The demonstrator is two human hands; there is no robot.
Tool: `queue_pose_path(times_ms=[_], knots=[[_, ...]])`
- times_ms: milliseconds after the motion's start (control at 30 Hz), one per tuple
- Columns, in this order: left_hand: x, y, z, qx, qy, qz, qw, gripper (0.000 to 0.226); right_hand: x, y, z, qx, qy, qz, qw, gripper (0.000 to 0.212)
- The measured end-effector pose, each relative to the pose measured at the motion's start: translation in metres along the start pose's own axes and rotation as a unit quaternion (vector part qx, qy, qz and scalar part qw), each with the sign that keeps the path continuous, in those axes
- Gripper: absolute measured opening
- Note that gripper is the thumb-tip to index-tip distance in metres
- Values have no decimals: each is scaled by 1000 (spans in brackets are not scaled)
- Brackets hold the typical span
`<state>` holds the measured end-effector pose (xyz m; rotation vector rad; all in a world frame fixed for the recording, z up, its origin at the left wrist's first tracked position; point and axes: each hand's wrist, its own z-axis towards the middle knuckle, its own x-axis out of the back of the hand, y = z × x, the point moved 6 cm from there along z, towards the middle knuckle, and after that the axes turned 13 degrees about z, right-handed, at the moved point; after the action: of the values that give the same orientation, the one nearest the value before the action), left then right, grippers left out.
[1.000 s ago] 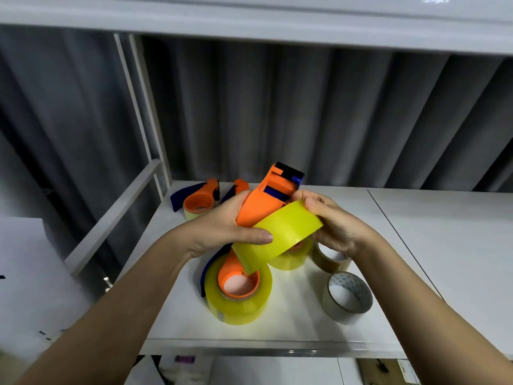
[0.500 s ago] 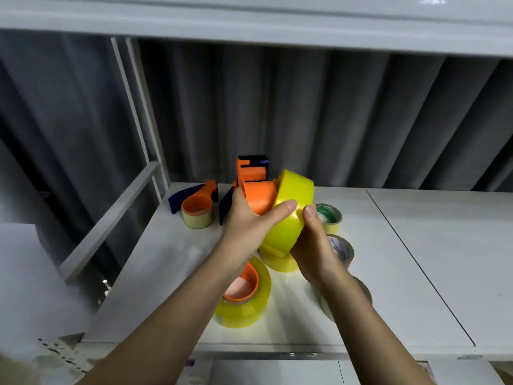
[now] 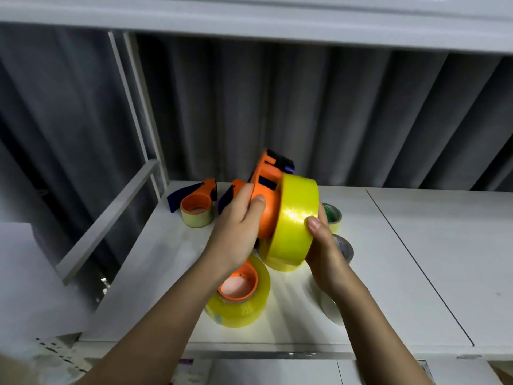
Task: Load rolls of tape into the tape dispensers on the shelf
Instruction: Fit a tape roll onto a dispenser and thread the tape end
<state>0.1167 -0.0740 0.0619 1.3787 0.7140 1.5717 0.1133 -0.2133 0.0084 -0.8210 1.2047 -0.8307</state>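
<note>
The white shelf (image 3: pixel 416 273) is a flat, smooth board with a dark pleated curtain (image 3: pixel 305 112) behind it. Both hands are up over the middle of it. The left hand (image 3: pixel 236 232) is wrapped around the orange plastic dispenser (image 3: pixel 266 207), thumb on the round drum, with its black and blue nose tilted up and away toward the far side. The right hand (image 3: pixel 324 251) grips the glossy yellow tape roll (image 3: pixel 294 223) with its thumb on the outer band; the roll stands on edge right against the drum, its hole facing left into it.

Near and lower, another dispenser with yellow tape (image 3: pixel 238 293) lies flat. Far left there's a smaller loaded one (image 3: pixel 197 209) with a blue handle. To the right, partly hidden by the right hand: a green-cored roll (image 3: pixel 331 215), a grey roll (image 3: pixel 344 247) and a pale roll (image 3: pixel 330 307).
</note>
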Motion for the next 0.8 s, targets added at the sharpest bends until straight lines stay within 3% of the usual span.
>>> queue_pose_path(times_ms=[167,300,433,667,800], knots=[[-6,-3,-4,56,8,-71,996,16,-9,6,-5,-40,-14,-7,999,108],[-16,-7,-9,135,3,-213,968,63,-11,13,-7,-44,6,14,999,125],[-17,-5,-15,125,7,-250,960,55,-12,13,-10,-18,30,23,999,131],[-22,-6,-25,92,10,-247,965,59,-17,8,-16,11,21,66,998,125],[-22,-16,-30,129,45,-190,972,26,-24,12,-20,-23,14,107,994,120]])
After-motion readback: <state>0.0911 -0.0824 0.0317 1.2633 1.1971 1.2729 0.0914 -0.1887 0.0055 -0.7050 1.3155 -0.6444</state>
